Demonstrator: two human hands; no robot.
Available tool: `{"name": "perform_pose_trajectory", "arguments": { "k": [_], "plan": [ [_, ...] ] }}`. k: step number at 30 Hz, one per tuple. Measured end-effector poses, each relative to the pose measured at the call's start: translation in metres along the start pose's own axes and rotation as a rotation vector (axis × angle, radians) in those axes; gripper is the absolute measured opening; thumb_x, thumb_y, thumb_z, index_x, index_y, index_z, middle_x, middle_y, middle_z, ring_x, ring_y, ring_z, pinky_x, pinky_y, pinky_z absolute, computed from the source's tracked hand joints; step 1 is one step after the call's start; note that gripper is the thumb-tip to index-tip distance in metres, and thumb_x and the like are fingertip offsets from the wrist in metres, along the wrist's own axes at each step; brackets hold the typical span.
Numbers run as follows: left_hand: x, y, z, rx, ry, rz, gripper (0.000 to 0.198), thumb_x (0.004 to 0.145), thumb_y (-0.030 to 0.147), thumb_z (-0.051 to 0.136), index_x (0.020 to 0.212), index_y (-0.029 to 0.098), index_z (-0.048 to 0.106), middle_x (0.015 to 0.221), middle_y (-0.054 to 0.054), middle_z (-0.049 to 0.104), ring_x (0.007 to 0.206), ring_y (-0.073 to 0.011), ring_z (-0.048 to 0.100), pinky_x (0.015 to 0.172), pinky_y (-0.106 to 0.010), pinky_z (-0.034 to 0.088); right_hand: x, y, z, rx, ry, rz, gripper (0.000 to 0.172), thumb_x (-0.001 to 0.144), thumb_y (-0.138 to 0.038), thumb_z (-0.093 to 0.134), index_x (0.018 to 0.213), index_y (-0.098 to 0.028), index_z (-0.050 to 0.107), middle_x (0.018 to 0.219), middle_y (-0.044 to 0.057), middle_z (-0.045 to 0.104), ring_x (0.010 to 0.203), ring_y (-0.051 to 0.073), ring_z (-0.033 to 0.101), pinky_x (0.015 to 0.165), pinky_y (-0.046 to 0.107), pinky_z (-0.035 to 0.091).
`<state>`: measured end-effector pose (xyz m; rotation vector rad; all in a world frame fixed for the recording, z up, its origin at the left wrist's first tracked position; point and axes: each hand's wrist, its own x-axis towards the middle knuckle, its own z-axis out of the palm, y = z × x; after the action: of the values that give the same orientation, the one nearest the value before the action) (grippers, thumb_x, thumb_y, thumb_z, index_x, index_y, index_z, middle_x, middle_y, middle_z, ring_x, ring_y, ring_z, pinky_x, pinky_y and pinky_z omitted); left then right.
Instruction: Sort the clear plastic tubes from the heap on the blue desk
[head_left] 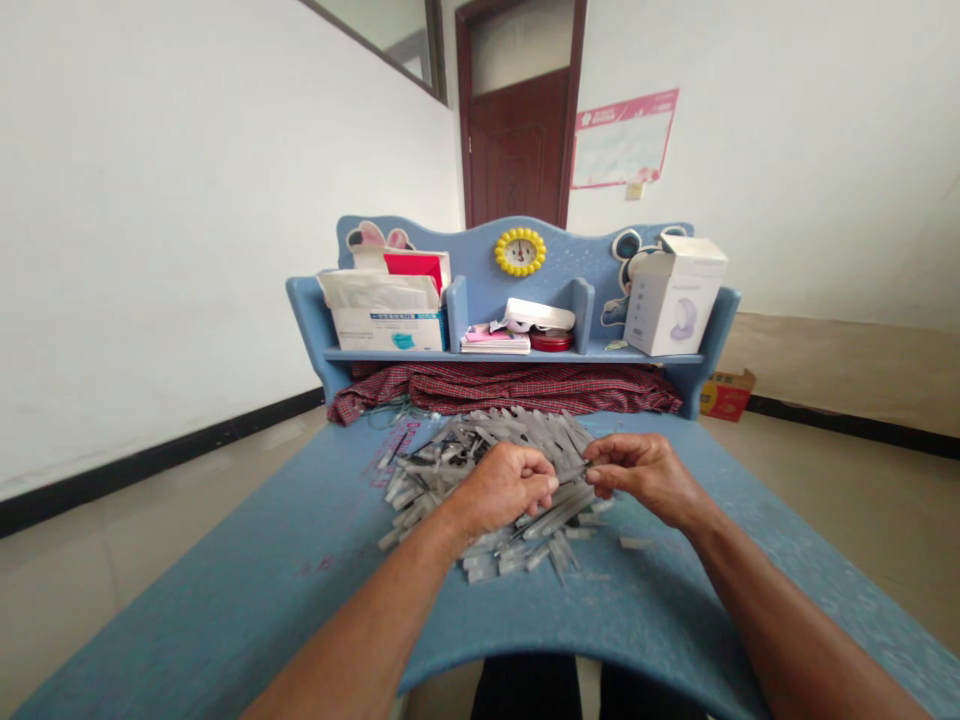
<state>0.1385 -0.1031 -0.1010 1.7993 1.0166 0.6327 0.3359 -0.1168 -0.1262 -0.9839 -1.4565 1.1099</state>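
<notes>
A heap of slim, translucent grey plastic sleeves (555,430), with some dark thin pieces among them, lies on the blue desk (315,540). Over the heap's right half, my left hand (514,488) pinches one end of a slim translucent sleeve (571,473), its fingers curled. The other end meets the fingertips of my right hand (634,470), where a small dark bit shows; I cannot make out what it is. Both hands are closed in a pinch, a short gap apart.
Behind the heap lies a folded red checked cloth (517,388) under a blue shelf (487,355). On the shelf stand a mask box (390,328), a white carton (675,300) and a red round tin (551,341). One loose sleeve (636,543) lies right of the heap.
</notes>
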Motion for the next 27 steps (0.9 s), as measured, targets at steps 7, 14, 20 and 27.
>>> {"name": "perform_pose_trajectory", "arguments": {
  "k": [7,14,20,27],
  "plan": [
    [0.0011,-0.0012,0.0007,0.044,0.002,0.022,0.011,0.068,0.019,0.051,0.07,0.012,0.059,0.057,0.0,0.06,0.045,-0.0082,0.048,0.044,-0.017,0.036,-0.0006,0.0023,-0.0035,-0.124,-0.065,-0.002,0.024,0.065,-0.035,0.071,0.07,-0.013,0.066,0.054,-0.001,0.06,0.045,0.007,0.051,0.045,0.02,0.043],
    [0.0011,-0.0018,0.0008,0.058,-0.009,0.043,0.011,0.068,0.022,0.053,0.069,0.013,0.059,0.056,0.0,0.059,0.045,-0.0088,0.048,0.046,-0.019,0.038,-0.0028,-0.0022,-0.0021,-0.294,-0.12,-0.024,0.039,0.074,-0.05,0.059,0.057,-0.014,0.06,0.048,0.0,0.057,0.043,0.008,0.05,0.042,0.019,0.04],
    [0.0,0.0005,0.0009,0.054,0.018,0.038,0.01,0.067,0.019,0.051,0.071,0.012,0.059,0.056,0.0,0.059,0.046,-0.0094,0.049,0.046,-0.019,0.038,-0.0024,-0.0037,-0.0045,-0.21,-0.09,-0.049,0.036,0.075,-0.049,0.058,0.074,-0.014,0.062,0.054,0.0,0.059,0.045,0.009,0.052,0.045,0.02,0.042],
    [0.0001,0.0002,0.0011,0.056,0.013,0.051,0.011,0.068,0.02,0.052,0.07,0.012,0.059,0.057,-0.001,0.06,0.046,-0.0093,0.049,0.045,-0.019,0.037,-0.0031,-0.0031,-0.003,-0.233,-0.128,-0.026,0.038,0.072,-0.05,0.06,0.061,-0.013,0.06,0.05,0.0,0.058,0.044,0.009,0.051,0.045,0.021,0.04]
  ]
}}
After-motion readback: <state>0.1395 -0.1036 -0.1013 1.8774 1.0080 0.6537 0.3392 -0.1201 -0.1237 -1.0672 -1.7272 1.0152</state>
